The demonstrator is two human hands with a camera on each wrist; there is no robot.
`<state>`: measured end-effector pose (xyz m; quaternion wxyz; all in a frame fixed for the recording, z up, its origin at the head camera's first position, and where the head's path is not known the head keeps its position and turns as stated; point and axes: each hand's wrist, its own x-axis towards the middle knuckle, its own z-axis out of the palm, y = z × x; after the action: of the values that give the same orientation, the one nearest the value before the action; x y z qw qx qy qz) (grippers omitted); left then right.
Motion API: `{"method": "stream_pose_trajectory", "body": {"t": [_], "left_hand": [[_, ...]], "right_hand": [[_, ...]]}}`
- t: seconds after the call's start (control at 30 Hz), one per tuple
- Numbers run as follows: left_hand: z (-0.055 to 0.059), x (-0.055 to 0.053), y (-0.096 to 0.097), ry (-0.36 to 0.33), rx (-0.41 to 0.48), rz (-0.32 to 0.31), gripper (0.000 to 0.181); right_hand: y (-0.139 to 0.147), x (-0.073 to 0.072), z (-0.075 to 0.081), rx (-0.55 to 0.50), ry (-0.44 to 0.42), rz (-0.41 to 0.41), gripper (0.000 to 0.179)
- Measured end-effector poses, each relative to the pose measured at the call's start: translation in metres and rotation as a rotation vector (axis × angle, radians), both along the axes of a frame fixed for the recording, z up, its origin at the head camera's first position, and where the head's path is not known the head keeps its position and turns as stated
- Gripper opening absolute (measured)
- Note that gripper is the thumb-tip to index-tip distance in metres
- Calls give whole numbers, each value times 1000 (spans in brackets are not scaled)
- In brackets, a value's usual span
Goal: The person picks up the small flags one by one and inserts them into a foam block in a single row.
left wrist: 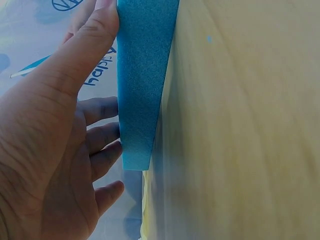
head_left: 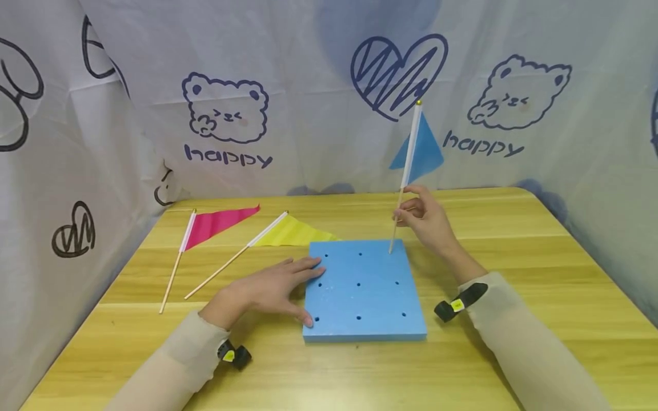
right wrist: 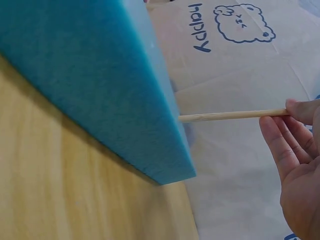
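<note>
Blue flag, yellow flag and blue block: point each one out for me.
Blue flag (head_left: 425, 152): head view, on its cloth.
Yellow flag (head_left: 288, 233): head view, on its cloth.
Blue block (head_left: 372, 298): head view, on its top face.

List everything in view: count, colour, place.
Table: 1, yellowish, foreground
Board: 1, blue, on table
Holes: 8 visible, dark, in board's top
Blue flag: 1, blue, lower end at board's far-right corner
Yellow flag: 1, yellow, left of board
Pink flag: 1, pink, left of yellow flag
Cloth backdrop: 1+, whitish, behind table
Wrist straps: 2, black, one per wrist
Sleeves: 2, beige, both arms
Left hand: 1, bare, on board's left side
Right hand: 1, bare, pinching blue flag
</note>
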<state>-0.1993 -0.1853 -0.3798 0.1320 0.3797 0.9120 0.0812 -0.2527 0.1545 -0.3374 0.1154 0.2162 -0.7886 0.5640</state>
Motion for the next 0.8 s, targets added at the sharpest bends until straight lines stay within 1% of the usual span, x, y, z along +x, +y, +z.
{"method": "stream_pose_trajectory", "body": {"t": [0.17, 0.37, 0.53, 0.57, 0.67, 0.8], "left_hand": [[-1, 0, 0, 4, -5, 4, 112], [-2, 0, -1, 7, -5, 8, 112], [-1, 0, 0, 1, 3, 4, 112], [-1, 0, 0, 0, 5, 3, 112], [-1, 0, 0, -2, 4, 1, 112], [-1, 0, 1, 8, 10, -1, 111]], "right_hand": [[-2, 1, -3, 11, 8, 40, 41], [-2, 1, -6, 52, 31, 26, 40], [-1, 0, -7, 77, 60, 50, 41], [0, -1, -8, 79, 61, 54, 40], [5, -10, -18, 82, 54, 57, 40], [10, -23, -32, 89, 53, 29, 41]]}}
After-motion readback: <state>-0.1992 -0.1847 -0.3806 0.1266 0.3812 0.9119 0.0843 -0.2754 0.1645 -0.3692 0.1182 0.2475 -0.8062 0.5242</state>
